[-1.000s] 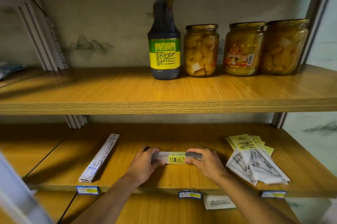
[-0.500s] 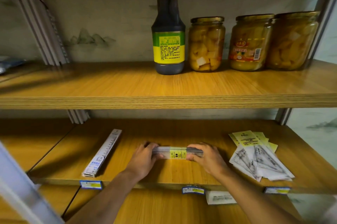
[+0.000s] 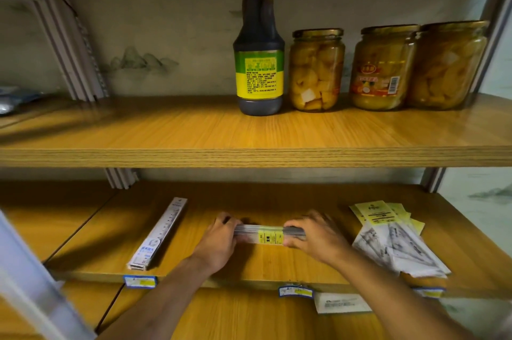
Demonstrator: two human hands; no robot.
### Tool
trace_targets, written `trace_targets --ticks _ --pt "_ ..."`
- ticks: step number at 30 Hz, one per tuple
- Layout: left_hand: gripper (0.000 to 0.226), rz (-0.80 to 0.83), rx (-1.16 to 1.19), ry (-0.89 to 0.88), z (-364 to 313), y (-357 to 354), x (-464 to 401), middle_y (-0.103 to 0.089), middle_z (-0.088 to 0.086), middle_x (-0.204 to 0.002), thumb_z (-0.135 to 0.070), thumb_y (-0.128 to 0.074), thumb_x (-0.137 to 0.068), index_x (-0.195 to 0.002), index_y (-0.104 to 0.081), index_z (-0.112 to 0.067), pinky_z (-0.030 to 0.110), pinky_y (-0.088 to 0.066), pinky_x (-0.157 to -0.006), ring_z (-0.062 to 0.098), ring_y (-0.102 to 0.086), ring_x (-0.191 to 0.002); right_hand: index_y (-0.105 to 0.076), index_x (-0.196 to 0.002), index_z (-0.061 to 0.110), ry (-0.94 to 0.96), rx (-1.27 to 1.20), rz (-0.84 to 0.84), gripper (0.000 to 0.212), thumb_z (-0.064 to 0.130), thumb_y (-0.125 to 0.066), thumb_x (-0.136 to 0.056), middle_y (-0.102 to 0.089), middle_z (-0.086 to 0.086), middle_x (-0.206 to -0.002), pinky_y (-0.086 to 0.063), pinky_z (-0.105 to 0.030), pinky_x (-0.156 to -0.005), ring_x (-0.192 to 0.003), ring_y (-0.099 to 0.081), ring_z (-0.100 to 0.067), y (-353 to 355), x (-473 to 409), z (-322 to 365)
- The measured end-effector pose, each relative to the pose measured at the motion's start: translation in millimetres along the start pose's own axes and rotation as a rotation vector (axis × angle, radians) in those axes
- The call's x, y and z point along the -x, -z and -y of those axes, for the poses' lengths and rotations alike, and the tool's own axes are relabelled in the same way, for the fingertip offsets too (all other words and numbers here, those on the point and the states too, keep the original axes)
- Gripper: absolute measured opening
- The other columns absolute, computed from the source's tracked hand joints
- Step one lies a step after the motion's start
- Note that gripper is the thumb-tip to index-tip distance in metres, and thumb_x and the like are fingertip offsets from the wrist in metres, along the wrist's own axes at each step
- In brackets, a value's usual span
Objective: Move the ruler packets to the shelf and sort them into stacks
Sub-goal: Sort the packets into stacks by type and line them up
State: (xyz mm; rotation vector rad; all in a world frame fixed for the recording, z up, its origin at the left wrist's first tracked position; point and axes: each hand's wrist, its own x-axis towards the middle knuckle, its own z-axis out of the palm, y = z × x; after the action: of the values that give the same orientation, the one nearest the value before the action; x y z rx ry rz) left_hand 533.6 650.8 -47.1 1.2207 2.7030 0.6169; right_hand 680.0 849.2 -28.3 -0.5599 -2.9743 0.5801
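Note:
On the lower wooden shelf, a bundle of ruler packets with a yellow label stands on its long edge in the middle. My left hand grips its left end and my right hand grips its right end. A stack of long straight ruler packets lies to the left, running diagonally toward the front edge. A pile of triangle ruler packets with yellow headers lies to the right, fanned out.
The upper shelf carries a dark sauce bottle and three jars of yellow fruit. Price tags hang on the lower shelf's front edge. A white packet lies on the shelf below. Metal uprights stand at the left.
Both hands still hold the bundle on the lower shelf, in about the same spot. The view has shifted slightly.

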Motion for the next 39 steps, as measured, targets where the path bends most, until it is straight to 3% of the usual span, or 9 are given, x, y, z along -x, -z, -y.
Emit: trace_targets --ticks 6,11,15,18,23,29,32,36,39 --pt "0.039 0.049 -0.037 -0.035 -6.6 11.1 -3.5 -0.028 -0.002 -0.145 -0.037 -0.054 -0.096 -0.131 -0.053 -0.021 0.028 -0.042 -0.108 0.014 -0.046 -0.125 -0.053 -0.126 0.041 0.023 -0.007 0.081 0.042 0.050 -0.062 -0.086 -0.058 0.007 -0.122 -0.049 -0.034 -0.082 -0.100 -0.053 -0.012 4.7 -3.4 16.6" --pt "0.079 -0.087 0.285 0.128 -12.2 10.5 -11.0 -0.032 0.004 -0.155 -0.053 -0.062 -0.086 -0.151 -0.024 -0.028 0.048 -0.029 -0.116 0.030 -0.011 -0.150 -0.061 -0.123 0.031 -0.144 -0.238 0.025 0.041 0.046 -0.066 -0.085 -0.063 0.008 -0.122 -0.047 -0.024 -0.070 -0.097 -0.060 -0.011 8.8 -2.8 14.9" --pt "0.065 -0.190 0.539 0.280 -32.0 10.4 -15.5 -0.042 0.007 -0.144 -0.030 -0.061 -0.095 -0.150 -0.028 -0.024 0.037 -0.048 -0.097 0.023 -0.048 -0.128 -0.065 -0.117 0.014 -0.327 -0.684 0.011 0.037 0.036 -0.068 -0.087 -0.070 -0.003 -0.104 -0.055 -0.032 -0.072 -0.089 -0.068 -0.020 5.8 1.6 9.5" --pt "0.016 -0.029 0.935 0.425 -51.8 2.6 -14.8 -0.061 0.001 -0.123 -0.029 -0.063 -0.094 -0.110 -0.058 -0.029 0.040 -0.048 -0.101 0.018 -0.057 -0.108 -0.061 -0.116 0.006 -0.457 -1.023 0.005 0.045 0.033 -0.075 -0.082 -0.070 -0.011 -0.097 -0.058 -0.042 -0.077 -0.085 -0.069 -0.027 -1.3 4.6 16.2" --pt "0.031 -0.001 1.297 0.584 -78.7 -9.0 -14.0 -0.066 0.013 -0.108 -0.019 -0.076 -0.083 -0.104 -0.053 -0.014 0.044 -0.058 -0.085 0.029 -0.064 -0.101 -0.053 -0.130 0.006 -0.488 -1.085 -0.058 0.061 0.032 -0.076 -0.080 -0.068 -0.009 -0.102 -0.057 -0.033 -0.077 -0.091 -0.066 -0.023 -18.1 4.9 31.8" --pt "0.015 0.044 1.098 0.578 -87.8 -2.3 -12.3 -0.073 0.014 -0.091 -0.009 -0.077 -0.081 -0.091 -0.066 -0.008 0.039 -0.060 -0.077 0.028 -0.071 -0.085 -0.064 -0.113 0.023 -0.356 -0.702 -0.042 0.034 0.044 -0.064 -0.087 -0.068 0.004 -0.105 -0.048 -0.017 -0.062 -0.080 -0.060 -0.006 -17.3 9.7 31.5" --pt "0.012 0.063 0.999 0.556 -88.9 -0.5 -15.3 -0.075 0.011 -0.088 -0.012 -0.077 -0.082 -0.092 -0.070 -0.009 0.035 -0.059 -0.072 0.024 -0.072 -0.080 -0.069 -0.091 0.020 -0.320 -0.545 -0.026 0.032 0.050 -0.058 -0.087 -0.067 0.006 -0.081 -0.046 -0.024 -0.060 -0.071 -0.061 -0.009 -16.3 7.2 33.7" --pt "0.013 0.075 0.824 0.498 -85.7 0.9 -24.4 -0.074 0.008 -0.086 -0.013 -0.074 -0.084 -0.097 -0.073 -0.009 0.026 -0.056 -0.063 0.018 -0.071 -0.077 -0.066 -0.087 0.022 -0.331 -0.442 -0.018 0.033 0.054 -0.058 -0.081 -0.069 0.003 -0.087 -0.054 -0.034 -0.071 -0.083 -0.067 -0.017 -20.5 -1.2 32.5" --pt "0.013 0.098 0.703 0.469 -82.7 1.6 -26.7 -0.074 0.005 -0.086 -0.013 -0.075 -0.084 -0.097 -0.075 -0.012 0.023 -0.054 -0.059 0.017 -0.070 -0.075 -0.064 -0.075 0.023 -0.296 -0.371 0.038 0.026 0.044 -0.058 -0.087 -0.065 0.006 -0.075 -0.046 -0.026 -0.057 -0.069 -0.062 -0.011 -16.0 -3.4 31.9"
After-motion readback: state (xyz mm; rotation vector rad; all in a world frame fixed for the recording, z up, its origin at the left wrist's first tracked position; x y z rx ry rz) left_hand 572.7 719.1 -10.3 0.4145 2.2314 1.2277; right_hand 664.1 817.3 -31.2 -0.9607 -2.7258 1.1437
